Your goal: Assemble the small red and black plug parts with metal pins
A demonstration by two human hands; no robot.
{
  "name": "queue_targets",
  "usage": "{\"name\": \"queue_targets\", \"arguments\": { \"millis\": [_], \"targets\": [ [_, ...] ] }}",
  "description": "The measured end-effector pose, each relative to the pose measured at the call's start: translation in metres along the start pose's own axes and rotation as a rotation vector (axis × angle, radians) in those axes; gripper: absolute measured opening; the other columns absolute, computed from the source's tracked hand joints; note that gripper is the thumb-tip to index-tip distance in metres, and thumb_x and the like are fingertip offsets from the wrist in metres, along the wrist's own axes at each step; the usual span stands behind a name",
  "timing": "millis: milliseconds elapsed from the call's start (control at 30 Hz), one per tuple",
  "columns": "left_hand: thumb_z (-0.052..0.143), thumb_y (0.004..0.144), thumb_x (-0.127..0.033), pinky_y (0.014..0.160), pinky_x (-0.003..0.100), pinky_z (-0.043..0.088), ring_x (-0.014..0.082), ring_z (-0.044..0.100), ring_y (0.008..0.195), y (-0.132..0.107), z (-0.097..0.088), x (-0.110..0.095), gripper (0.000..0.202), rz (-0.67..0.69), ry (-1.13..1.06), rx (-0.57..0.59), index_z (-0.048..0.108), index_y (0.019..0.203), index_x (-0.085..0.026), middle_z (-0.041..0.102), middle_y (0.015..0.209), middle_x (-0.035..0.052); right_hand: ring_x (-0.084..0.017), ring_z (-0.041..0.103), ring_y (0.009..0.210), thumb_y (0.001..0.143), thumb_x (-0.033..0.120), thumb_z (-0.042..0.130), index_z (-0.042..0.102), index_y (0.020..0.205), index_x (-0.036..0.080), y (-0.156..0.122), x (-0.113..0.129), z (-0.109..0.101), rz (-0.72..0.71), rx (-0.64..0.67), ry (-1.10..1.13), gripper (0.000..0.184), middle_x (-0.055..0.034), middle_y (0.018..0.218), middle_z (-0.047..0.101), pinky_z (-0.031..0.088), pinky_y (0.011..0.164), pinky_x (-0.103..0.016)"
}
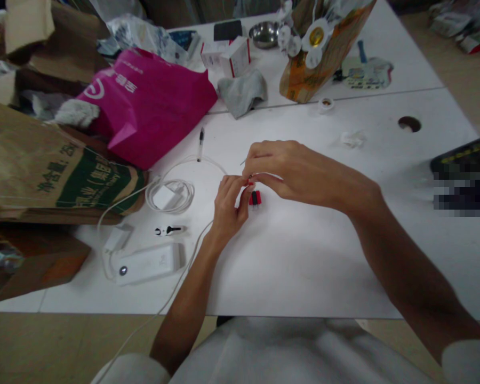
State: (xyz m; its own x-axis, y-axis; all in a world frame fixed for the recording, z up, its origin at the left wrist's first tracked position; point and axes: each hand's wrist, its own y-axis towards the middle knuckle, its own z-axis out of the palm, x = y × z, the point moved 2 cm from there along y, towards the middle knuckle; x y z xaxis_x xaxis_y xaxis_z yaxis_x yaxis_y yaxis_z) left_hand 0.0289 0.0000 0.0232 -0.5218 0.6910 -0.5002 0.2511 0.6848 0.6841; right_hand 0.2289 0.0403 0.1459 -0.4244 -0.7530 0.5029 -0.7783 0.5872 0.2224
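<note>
My left hand [230,205] is closed, with a small red piece [250,183] pinched between its thumb and fingertips. Over the same spot, my right hand [282,165] is closed too, thumb and fingers meeting beside the left fingertips. What the right fingers hold is mostly hidden; a thin metal tip [242,162] pokes out to their left. Just below the fingertips, a small red and black block [255,198] with short metal prongs lies on the white table [300,261].
Left of my hands lie a coiled white cable [190,197], small cutters [169,230], a white power bank [150,263] and a pen [200,144]. A pink bag [152,106] and a cardboard box [36,261] stand further left. A grey cloth [242,93] and paper bag [310,69] are behind.
</note>
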Motion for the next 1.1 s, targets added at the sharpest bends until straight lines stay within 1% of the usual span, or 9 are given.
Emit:
{"name": "queue_targets", "arguments": {
  "millis": [67,233,367,500,600,700,833,933,1100],
  "targets": [
    [0.061,0.118,-0.022,0.096,0.039,0.057,0.0235,0.069,0.104,0.000,-0.001,0.000,0.011,-0.024,-0.018,0.006,0.069,0.124,-0.021,0.078,0.111,0.0095,-0.023,0.067,0.108,0.112,0.012,0.057,0.077,0.110,0.018,0.000,0.001,0.000,-0.017,-0.013,0.017,0.021,-0.0073,0.116,0.074,0.048,0.100,-0.037],
    [0.059,0.120,-0.033,0.096,0.039,0.059,0.0233,0.071,0.103,0.002,-0.003,-0.001,0.017,-0.093,-0.094,0.022,0.071,0.121,-0.021,0.079,0.109,0.0093,-0.023,0.067,0.109,0.114,0.014,0.052,0.077,0.111,0.018,0.000,0.001,0.001,-0.044,-0.050,0.027,0.026,-0.0082,0.115,0.075,0.049,0.099,-0.038],
    [0.063,0.119,-0.039,0.097,0.037,0.058,0.0219,0.073,0.103,0.002,-0.005,-0.004,0.021,-0.175,-0.187,0.036,0.074,0.119,-0.021,0.079,0.108,0.0083,-0.023,0.069,0.108,0.111,0.013,0.055,0.079,0.112,0.018,-0.002,0.001,0.001,-0.054,-0.077,0.060,0.025,-0.0084,0.116,0.077,0.051,0.099,-0.038],
    [0.071,0.115,-0.048,0.100,0.037,0.058,0.0218,0.073,0.105,-0.001,-0.003,-0.003,0.026,-0.272,-0.359,0.004,0.076,0.120,-0.023,0.077,0.109,0.0071,-0.023,0.072,0.107,0.108,0.015,0.061,0.082,0.114,0.020,-0.006,0.006,0.002,-0.093,-0.147,0.125,0.022,-0.0075,0.117,0.080,0.053,0.099,-0.038],
    [0.076,0.111,-0.051,0.101,0.038,0.058,0.0228,0.072,0.106,-0.003,0.001,-0.002,0.028,-0.342,-0.521,0.003,0.078,0.116,-0.024,0.076,0.108,0.0067,-0.023,0.075,0.107,0.105,0.016,0.068,0.083,0.113,0.021,-0.012,0.012,0.005,-0.086,-0.232,0.153,0.018,-0.0074,0.117,0.082,0.056,0.099,-0.038],
    [0.079,0.109,-0.053,0.097,0.039,0.059,0.0227,0.072,0.102,-0.002,0.005,-0.005,0.030,-0.387,-0.649,0.046,0.081,0.113,-0.024,0.077,0.106,0.0073,-0.024,0.076,0.104,0.104,0.019,0.071,0.083,0.108,0.021,-0.024,0.014,0.009,-0.052,-0.337,0.176,0.013,-0.0072,0.113,0.083,0.058,0.097,-0.039],
    [0.082,0.105,-0.058,0.083,0.035,0.059,0.0221,0.073,0.095,-0.001,0.007,-0.014,0.037,-0.465,-0.764,0.105,0.085,0.115,-0.023,0.081,0.105,0.0089,-0.023,0.078,0.105,0.103,0.024,0.077,0.083,0.108,0.023,-0.046,0.013,0.014,0.033,-0.468,0.250,0.008,-0.0060,0.112,0.085,0.060,0.097,-0.039],
    [0.085,0.104,-0.056,0.083,0.034,0.057,0.0205,0.073,0.091,0.000,0.009,-0.021,0.035,-0.480,-0.808,0.139,0.087,0.114,-0.022,0.082,0.099,0.0082,-0.023,0.078,0.106,0.102,0.030,0.081,0.084,0.109,0.025,-0.065,0.008,0.021,0.120,-0.554,0.336,0.009,-0.0052,0.113,0.086,0.061,0.099,-0.040],
    [0.085,0.103,-0.057,0.085,0.035,0.055,0.0212,0.072,0.089,-0.001,0.013,-0.026,0.036,-0.492,-0.818,0.203,0.090,0.110,-0.022,0.082,0.094,0.0078,-0.024,0.081,0.108,0.098,0.041,0.088,0.085,0.108,0.025,-0.088,-0.001,0.044,0.238,-0.686,0.535,0.020,-0.0068,0.111,0.086,0.065,0.103,-0.044]
  ]
}}
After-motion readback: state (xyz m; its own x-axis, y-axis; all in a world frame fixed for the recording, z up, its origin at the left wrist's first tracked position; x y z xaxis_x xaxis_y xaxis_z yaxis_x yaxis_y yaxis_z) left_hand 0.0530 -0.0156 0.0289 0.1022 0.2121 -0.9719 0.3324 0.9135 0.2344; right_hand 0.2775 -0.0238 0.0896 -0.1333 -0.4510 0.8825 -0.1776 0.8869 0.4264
